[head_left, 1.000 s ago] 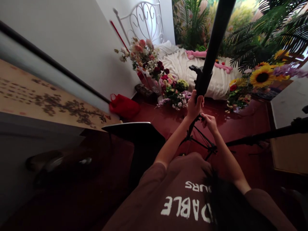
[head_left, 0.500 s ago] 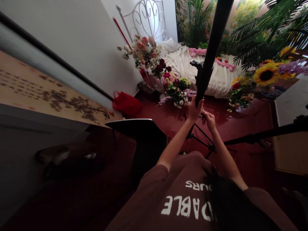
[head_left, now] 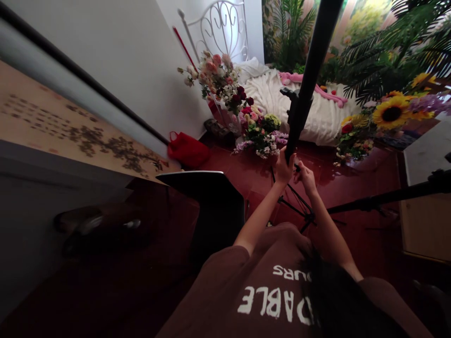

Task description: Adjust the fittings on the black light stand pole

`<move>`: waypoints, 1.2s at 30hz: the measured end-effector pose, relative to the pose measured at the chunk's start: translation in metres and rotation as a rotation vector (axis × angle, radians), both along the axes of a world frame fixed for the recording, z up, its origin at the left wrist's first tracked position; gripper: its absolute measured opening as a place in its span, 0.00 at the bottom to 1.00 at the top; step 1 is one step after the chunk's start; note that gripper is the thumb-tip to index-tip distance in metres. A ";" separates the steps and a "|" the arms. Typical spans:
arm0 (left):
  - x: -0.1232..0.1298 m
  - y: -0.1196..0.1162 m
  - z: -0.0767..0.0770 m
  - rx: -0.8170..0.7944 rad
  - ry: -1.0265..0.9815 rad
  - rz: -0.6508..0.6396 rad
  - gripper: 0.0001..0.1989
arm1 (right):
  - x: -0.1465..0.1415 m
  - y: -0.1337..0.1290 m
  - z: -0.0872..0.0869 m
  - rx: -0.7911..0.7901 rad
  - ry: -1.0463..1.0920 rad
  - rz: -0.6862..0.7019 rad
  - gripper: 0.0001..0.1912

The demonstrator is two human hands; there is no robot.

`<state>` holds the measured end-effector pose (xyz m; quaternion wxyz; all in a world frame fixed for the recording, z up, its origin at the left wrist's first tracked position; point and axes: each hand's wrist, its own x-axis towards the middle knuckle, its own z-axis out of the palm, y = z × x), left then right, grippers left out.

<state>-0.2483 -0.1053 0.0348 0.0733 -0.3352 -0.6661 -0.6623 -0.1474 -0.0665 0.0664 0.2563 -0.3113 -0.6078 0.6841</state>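
Note:
A black light stand [head_left: 314, 61] rises in front of me, leaning toward the upper right, with a clamp-like fitting [head_left: 291, 96] partway up. My left hand [head_left: 283, 168] is wrapped around its pole below that fitting. Just right of it, my right hand [head_left: 306, 178] is closed, fingertips pinching a small black knob [head_left: 298, 166] on the side of the stand. My fingers partly cover the knob. Thin dark legs of a stand show on the floor below my hands.
To the left stands a dark panel with a pale edge [head_left: 225, 197]. A red bag [head_left: 189, 149] lies by the wall. Artificial flowers [head_left: 260, 124] and a white-draped bed [head_left: 317, 126] are ahead. Another black pole [head_left: 384, 196] crosses from the right. Sunflowers [head_left: 392, 113] stand at right.
The view has shifted slightly, so the surroundings sit a little farther right. Both hands keep their places on the stand; the right fingers have turned slightly at the knob.

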 end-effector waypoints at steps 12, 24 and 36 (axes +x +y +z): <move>0.074 -0.046 -0.094 -0.168 -0.297 0.152 0.21 | 0.137 0.036 -0.083 -0.184 -0.255 -0.427 0.28; 0.130 0.028 -0.077 -0.311 -0.240 -0.546 0.11 | 0.251 0.047 -0.082 -0.014 -0.172 -0.975 0.24; 0.232 0.115 -0.011 -0.241 -0.021 -1.182 0.17 | 0.261 0.038 -0.028 -0.153 0.046 -0.910 0.32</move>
